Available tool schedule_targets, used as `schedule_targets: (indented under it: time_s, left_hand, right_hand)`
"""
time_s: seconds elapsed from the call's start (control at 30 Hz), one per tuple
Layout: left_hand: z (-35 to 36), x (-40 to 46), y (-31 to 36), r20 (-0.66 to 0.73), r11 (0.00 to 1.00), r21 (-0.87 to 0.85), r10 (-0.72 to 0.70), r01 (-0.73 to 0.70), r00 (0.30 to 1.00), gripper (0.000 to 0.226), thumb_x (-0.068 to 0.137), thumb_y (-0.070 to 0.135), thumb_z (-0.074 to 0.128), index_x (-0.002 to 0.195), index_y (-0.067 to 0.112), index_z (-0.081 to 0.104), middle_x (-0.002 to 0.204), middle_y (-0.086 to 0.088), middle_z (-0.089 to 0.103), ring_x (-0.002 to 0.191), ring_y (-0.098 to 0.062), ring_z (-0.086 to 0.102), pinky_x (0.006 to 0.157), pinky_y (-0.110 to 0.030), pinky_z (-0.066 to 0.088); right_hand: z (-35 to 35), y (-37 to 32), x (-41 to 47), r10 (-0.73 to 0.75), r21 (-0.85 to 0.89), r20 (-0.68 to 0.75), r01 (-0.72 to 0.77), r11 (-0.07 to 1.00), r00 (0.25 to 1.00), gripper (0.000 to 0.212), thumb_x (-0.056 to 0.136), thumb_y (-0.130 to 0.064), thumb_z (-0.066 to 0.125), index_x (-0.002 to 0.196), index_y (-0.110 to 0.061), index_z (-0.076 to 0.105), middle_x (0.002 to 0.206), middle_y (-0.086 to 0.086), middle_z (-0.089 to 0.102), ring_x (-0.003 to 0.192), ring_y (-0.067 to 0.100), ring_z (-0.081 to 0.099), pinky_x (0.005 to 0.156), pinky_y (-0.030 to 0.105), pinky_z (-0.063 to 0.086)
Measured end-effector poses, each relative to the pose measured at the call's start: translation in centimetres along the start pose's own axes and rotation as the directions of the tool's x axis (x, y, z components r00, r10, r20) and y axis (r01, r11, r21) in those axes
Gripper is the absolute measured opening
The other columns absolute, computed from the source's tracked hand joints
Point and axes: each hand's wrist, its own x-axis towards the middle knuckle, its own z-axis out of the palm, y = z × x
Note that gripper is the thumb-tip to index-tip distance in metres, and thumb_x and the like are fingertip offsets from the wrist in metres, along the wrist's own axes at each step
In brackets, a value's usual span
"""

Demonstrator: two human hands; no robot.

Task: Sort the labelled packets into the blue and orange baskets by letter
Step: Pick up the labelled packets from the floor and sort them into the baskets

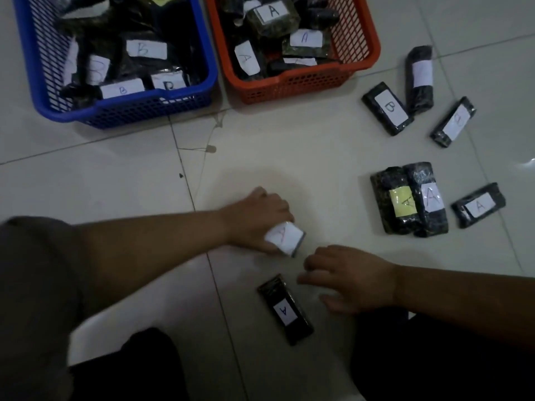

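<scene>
Pale glossy floor tiles (130, 175) carry everything in this sorting job. At the far edge sit a blue plastic mesh basket (185, 110) holding dark wrapped packets labelled B and, just beside it, an orange plastic mesh basket (373, 47) holding packets labelled A. The left hand (257, 215) has its fingers curled round a dark wrapped packet with a white label bearing a red A (285, 237), which is at or just above the floor near the middle. The right hand (351, 280) hovers nearby with fingers loosely spread, holding nothing, just beside a second dark packet labelled A (285, 309) that lies flat on the tile. Unsorted packets remain well off to the right: three near the orange basket, two of them marked B and one whose letter cannot be read, and three marked A further down, one with a yellow label (402, 202). Pickup seems the step in hand; next, the gripped packet should travel forward to the orange basket, while the free hand looks placed to take the neighbouring A packet
</scene>
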Motion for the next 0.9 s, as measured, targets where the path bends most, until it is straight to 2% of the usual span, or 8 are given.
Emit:
schedule_targets:
  time_s: [0.07, 0.13, 0.3, 0.43, 0.53, 0.63, 0.77, 0.9]
  left_hand:
    - [-1.9, -1.8, -2.9, -0.048, 0.997, 0.028, -0.077, 0.078, 0.996, 0.044, 0.078, 0.064, 0.055, 0.106, 0.03, 0.059, 0.097, 0.007, 0.058, 0.093, -0.015, 0.051, 0.074, -0.031, 0.025]
    - [-3.3, -3.7, -5.2, -0.091, 0.987, 0.071, -0.139, 0.145, 0.986, 0.049, 0.078, 0.068, 0.049, 0.108, 0.03, 0.058, 0.099, 0.006, 0.058, 0.093, -0.017, 0.052, 0.074, -0.03, 0.022]
    - [-4.7, -6.9, -6.8, -0.114, 0.957, 0.093, -0.266, 0.276, 0.957, 0.061, 0.074, 0.069, 0.039, 0.115, 0.027, 0.056, 0.104, 0.002, 0.056, 0.1, -0.02, 0.049, 0.078, -0.028, 0.017]
    - [-5.3, -7.4, -6.5, -0.173, 0.95, 0.087, -0.282, 0.3, 0.944, 0.059, 0.075, 0.06, 0.054, 0.119, 0.021, 0.056, 0.109, -0.001, 0.057, 0.103, -0.023, 0.049, 0.078, -0.027, 0.017]
    - [-6.4, -7.2, -6.5, -0.26, 0.934, 0.061, -0.325, 0.351, 0.909, 0.062, 0.077, 0.053, 0.06, 0.127, 0.018, 0.051, 0.117, -0.003, 0.056, 0.108, -0.024, 0.049, 0.084, -0.03, 0.022]
    - [-8.3, -6.7, -6.5, -0.37, 0.926, 0.106, -0.302, 0.363, 0.879, 0.061, 0.077, 0.046, 0.067, 0.126, 0.014, 0.048, 0.119, -0.006, 0.055, 0.112, -0.024, 0.046, 0.091, -0.032, 0.022]
    - [-11.8, -6.2, -7.5, -0.515, 0.901, 0.151, -0.28, 0.407, 0.81, 0.056, 0.077, 0.044, 0.066, 0.12, 0.014, 0.049, 0.116, -0.006, 0.055, 0.112, -0.021, 0.042, 0.09, -0.032, 0.022]
    - [-15.8, -6.4, -8.8, -0.603, 0.852, 0.115, -0.348, 0.511, 0.718, 0.059, 0.077, 0.052, 0.054, 0.123, 0.016, 0.049, 0.12, -0.004, 0.054, 0.113, -0.021, 0.042, 0.087, -0.033, 0.022]
  right_hand:
    - [1.8, -0.2, 0.8, -0.196, -0.144, 0.195, 0.226, 0.963, 0.961, 0.052, 0.081, -0.023, 0.047, 0.132, -0.032, 0.047, 0.136, 0.002, 0.052, 0.115, 0.025, 0.054, 0.086, 0.033, 0.047]
    - [3.5, -0.1, 2.0, -0.26, -0.207, 0.308, 0.331, 0.921, 0.915, 0.053, 0.085, -0.022, 0.039, 0.135, -0.042, 0.043, 0.148, -0.006, 0.04, 0.132, 0.027, 0.043, 0.097, 0.039, 0.044]
    - [5.6, 0.0, 5.3, -0.361, -0.244, 0.338, 0.451, 0.859, 0.869, 0.03, 0.088, -0.025, 0.052, 0.112, -0.038, 0.062, 0.13, -0.009, 0.057, 0.127, 0.025, 0.048, 0.103, 0.046, 0.037]
    - [2.9, 0.8, 7.9, -0.193, -0.263, 0.123, 0.22, 0.939, 0.973, 0.023, 0.083, -0.032, 0.047, 0.099, -0.021, 0.059, 0.108, 0.005, 0.06, 0.098, 0.025, 0.058, 0.08, 0.036, 0.037]
    - [-0.6, 3.7, 9.4, 0.017, -0.178, -0.032, -0.022, 0.984, 0.999, 0.042, 0.075, -0.042, 0.056, 0.109, -0.017, 0.054, 0.115, 0.011, 0.056, 0.1, 0.027, 0.049, 0.079, 0.035, 0.036]
    - [-4.5, 6.0, 10.1, 0.117, -0.176, -0.09, -0.131, 0.976, 0.989, 0.045, 0.08, -0.046, 0.049, 0.113, -0.016, 0.051, 0.111, 0.006, 0.057, 0.101, 0.025, 0.046, 0.078, 0.033, 0.03]
    - [-8.2, 7.6, 10.4, 0.215, -0.191, -0.228, -0.261, 0.946, 0.95, 0.057, 0.078, -0.033, 0.067, 0.127, -0.012, 0.049, 0.112, 0.005, 0.054, 0.105, 0.022, 0.042, 0.082, 0.033, 0.029]
    - [-11.9, 8.7, 12.4, 0.408, -0.069, -0.446, -0.486, 0.871, 0.796, 0.052, 0.072, -0.031, 0.063, 0.12, -0.016, 0.05, 0.106, 0.003, 0.049, 0.104, 0.024, 0.045, 0.081, 0.033, 0.023]
